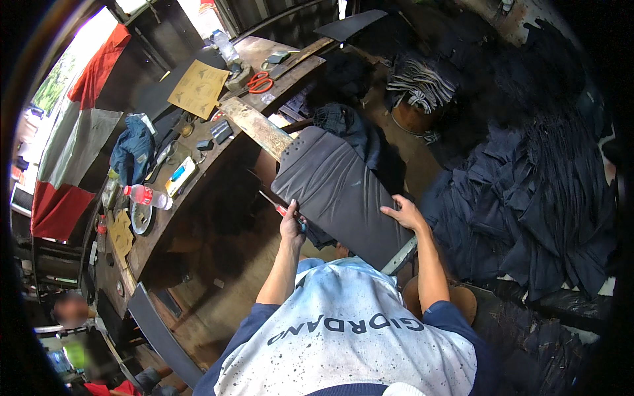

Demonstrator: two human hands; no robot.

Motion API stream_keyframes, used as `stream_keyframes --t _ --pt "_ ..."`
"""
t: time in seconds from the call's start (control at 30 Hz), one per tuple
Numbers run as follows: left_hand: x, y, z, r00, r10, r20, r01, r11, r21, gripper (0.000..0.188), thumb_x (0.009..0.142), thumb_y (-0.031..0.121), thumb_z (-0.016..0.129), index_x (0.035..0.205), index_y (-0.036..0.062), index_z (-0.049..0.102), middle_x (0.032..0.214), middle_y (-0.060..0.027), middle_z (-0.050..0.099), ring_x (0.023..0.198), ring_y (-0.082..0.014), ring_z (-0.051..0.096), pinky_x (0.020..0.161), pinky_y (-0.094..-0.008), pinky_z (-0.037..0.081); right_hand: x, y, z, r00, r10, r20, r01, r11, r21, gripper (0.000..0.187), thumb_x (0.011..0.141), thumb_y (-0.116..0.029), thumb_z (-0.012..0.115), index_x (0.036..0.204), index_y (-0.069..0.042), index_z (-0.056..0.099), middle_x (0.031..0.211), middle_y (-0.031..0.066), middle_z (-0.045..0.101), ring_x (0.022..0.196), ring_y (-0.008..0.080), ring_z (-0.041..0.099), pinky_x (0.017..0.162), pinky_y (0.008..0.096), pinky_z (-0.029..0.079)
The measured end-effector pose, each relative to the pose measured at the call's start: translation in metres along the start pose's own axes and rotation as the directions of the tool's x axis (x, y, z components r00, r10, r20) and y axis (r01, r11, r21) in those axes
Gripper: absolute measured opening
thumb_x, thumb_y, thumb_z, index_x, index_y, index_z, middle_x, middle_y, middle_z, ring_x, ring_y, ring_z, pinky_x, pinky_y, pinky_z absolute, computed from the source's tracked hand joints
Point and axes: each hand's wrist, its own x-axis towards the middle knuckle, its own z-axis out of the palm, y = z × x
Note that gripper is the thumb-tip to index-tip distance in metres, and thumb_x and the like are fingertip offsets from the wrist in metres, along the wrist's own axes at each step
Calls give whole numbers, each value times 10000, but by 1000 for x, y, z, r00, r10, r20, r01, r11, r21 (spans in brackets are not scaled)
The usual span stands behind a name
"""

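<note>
My left hand (290, 224) is closed round a slim tool (281, 208) with a red-and-blue handle and a thin pale shaft pointing up and left; its exact kind is unclear. Before me lies a long board (337, 185) covered in creased dark grey cloth, sloping from the workbench toward my lap. The left hand is at its left edge. My right hand (408, 214) lies on the cloth near the right edge, thumb and fingers apart. Beneath the covered board, a pale bar (400, 256) shows by my right forearm.
A curved wooden workbench (155, 231) bears orange-handled scissors (259, 82), sandpaper sheets (198, 88), a plastic bottle (146, 196) and a metal dish (140, 218). Piles of dark jeans (515, 198) lie at right. Folded cloth (421, 82) sits on a round container. Another person (72, 310) is at lower left.
</note>
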Motion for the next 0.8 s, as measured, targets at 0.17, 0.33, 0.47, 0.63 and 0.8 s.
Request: stream_keyframes --t 0.17,0.33,0.47,0.63,0.8 --pt "4 1 3 997 27 -72 -25 999 20 226 866 300 740 772 180 574 604 54 469 493 -91 466 453 -238 403 8 16 9 996 -82 -17 83 993 80 876 815 -521 735 1379 81 441 1370 276 516 1186 326 583 1002 376 447" --pt "5 3 3 997 62 -42 -61 998 18 247 860 312 744 759 178 562 599 54 456 483 -98 454 451 -250 390 11 16 11 998 -61 -20 61 997 44 844 825 -540 711 1364 63 468 1349 266 538 1184 313 587 1001 375 448" --pt "4 3 -2 996 71 -51 -68 996 66 258 852 314 752 761 175 555 594 37 467 456 -113 448 449 -251 399 6 18 5 998 -61 21 60 997 46 745 821 -559 700 1293 0 564 1238 212 634 1130 288 621 959 367 471" --pt "5 4 -6 994 109 -29 -107 992 62 261 833 328 774 802 179 563 631 45 485 537 -118 483 499 -272 389 0 30 5 978 -204 -38 207 970 126 640 863 -501 681 1171 56 614 1149 236 658 1091 295 639 920 380 478" --pt "8 8 -10 994 10 113 -19 997 80 230 936 360 638 856 150 590 715 36 581 567 -94 507 493 -231 379 -4 45 -8 976 -170 134 160 984 81 702 778 -591 724 1124 16 657 1078 202 684 1008 278 654 858 380 488"
